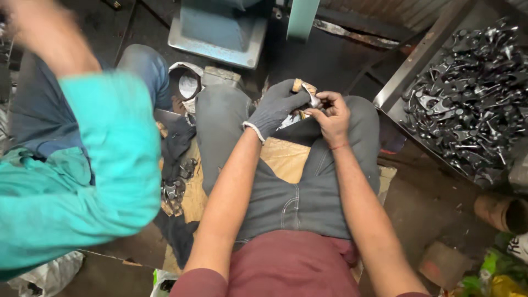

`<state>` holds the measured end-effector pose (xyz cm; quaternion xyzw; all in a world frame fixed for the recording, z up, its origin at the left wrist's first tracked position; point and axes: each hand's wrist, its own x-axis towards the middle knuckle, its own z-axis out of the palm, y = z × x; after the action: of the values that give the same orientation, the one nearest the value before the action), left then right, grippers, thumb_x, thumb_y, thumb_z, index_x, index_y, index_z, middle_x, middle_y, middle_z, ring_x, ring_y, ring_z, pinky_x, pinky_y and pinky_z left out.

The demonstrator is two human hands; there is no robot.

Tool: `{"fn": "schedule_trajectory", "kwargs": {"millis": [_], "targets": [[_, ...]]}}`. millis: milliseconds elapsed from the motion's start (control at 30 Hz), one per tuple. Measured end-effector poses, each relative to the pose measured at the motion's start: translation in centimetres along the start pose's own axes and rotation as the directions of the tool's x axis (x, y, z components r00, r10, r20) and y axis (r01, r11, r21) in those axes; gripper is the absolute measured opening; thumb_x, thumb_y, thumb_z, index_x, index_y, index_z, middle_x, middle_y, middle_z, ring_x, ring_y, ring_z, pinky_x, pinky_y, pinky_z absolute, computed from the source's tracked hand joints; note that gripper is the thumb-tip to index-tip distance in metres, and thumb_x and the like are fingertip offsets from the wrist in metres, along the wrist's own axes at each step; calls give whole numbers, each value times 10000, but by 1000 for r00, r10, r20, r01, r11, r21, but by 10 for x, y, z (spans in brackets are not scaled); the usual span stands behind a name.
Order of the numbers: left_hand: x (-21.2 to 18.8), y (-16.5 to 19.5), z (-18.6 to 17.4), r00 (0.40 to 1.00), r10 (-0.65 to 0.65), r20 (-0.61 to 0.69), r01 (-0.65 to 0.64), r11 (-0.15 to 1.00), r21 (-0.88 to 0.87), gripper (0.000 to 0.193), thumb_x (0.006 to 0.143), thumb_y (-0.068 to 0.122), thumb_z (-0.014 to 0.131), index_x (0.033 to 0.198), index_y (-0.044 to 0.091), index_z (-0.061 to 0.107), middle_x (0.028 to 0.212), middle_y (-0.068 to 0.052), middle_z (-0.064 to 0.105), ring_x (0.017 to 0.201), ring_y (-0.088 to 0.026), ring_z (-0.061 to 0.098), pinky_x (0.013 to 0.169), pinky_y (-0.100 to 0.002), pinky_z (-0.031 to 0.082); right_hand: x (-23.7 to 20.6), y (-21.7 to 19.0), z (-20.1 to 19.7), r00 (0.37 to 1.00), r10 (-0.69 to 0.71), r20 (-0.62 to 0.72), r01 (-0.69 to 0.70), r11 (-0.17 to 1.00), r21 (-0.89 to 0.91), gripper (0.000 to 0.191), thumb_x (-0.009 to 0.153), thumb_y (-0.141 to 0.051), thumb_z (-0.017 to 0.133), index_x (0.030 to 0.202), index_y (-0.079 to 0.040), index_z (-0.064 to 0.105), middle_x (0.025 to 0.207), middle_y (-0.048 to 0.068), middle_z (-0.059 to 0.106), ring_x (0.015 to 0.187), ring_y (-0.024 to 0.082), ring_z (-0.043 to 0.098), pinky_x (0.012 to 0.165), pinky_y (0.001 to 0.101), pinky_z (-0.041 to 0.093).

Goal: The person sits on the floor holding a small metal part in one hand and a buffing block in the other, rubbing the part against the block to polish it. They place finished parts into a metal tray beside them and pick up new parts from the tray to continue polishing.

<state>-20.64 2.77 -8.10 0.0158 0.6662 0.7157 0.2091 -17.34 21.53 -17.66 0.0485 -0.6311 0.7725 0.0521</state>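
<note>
Over my lap, both hands meet on a small metal part (312, 99): my gloved left hand (276, 107) braces it from behind while my bare right hand (331, 114) pinches its edge; a tray (410, 65) of similar parts sits within reach at my right.

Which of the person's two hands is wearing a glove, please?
The left hand: it wears a dark grey knit glove, while the right hand is bare.
</note>
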Motion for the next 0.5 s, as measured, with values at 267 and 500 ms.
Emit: {"fn": "schedule_trajectory", "kwargs": {"millis": [267, 500], "targets": [[12, -17, 5, 998, 57, 12, -58, 998, 31, 274, 916, 217, 677, 1088, 16, 751, 903, 9, 734, 772, -43, 616, 683, -231, 510, 4, 9, -16, 995, -5, -97, -15, 978, -210, 304, 903, 97, 776, 1185, 35, 678, 998, 27, 698, 854, 60, 661, 755, 184, 552], [14, -15, 16, 983, 158, -90, -134, 965, 225, 272, 924, 274, 685, 1000, 22, 754, 850, -48, 729, 784, -108, 664, 704, -287, 519, 8, 15, -21, 992, -102, -77, 69, 936, -346, 148, 958, 19, 777, 1056, 23, 665, 858, 34, 703, 758, 66, 658, 681, 206, 539]]}}
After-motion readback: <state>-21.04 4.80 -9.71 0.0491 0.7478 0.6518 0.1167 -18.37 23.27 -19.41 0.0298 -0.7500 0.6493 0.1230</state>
